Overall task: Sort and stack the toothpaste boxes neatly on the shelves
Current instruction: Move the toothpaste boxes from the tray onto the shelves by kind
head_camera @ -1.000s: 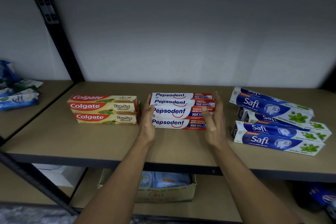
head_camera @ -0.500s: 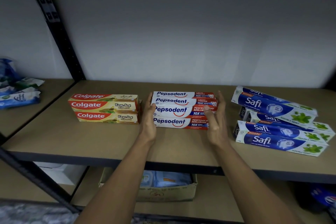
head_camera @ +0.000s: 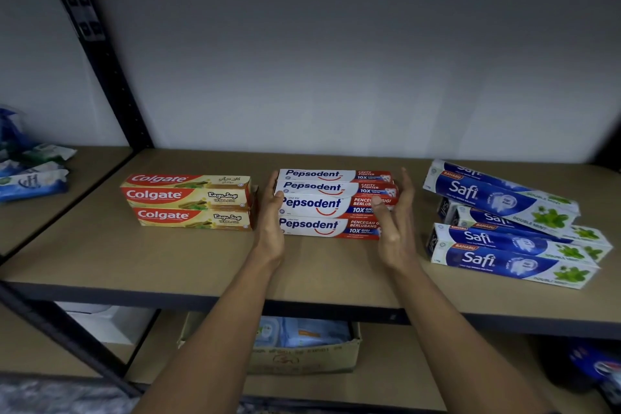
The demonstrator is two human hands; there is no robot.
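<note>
Step in hand: squaring the Pepsodent stack [head_camera: 322, 205] on the shelf [head_camera: 168, 262], as I judge it.
Left hand [head_camera: 270, 222]: fingers straight and together, gripping nothing; they lie flat against the stack's left end.
Right hand [head_camera: 398, 225]: fingers straight, slightly spread, gripping nothing; they stand just beside the right end, contact not confirmable.
Task item: the stack sits squarely between your two sets of fingertips.
Method: keep both palms flat and parallel and press inward evenly until the box ends come flush; do not favour one side, or the upper boxes may skew.
Pepsodent count: four labelled faces show; four boxes, by my reckoning.
Colgate boxes [head_camera: 188, 202]: three labelled faces, just outside your left fingers; two or three boxes, I cannot tell which.
Safi boxes [head_camera: 497, 222]: at least three, probably four, well beyond your right fingers; piled askew and overlapping, so they likely need your attention afterwards.
</note>
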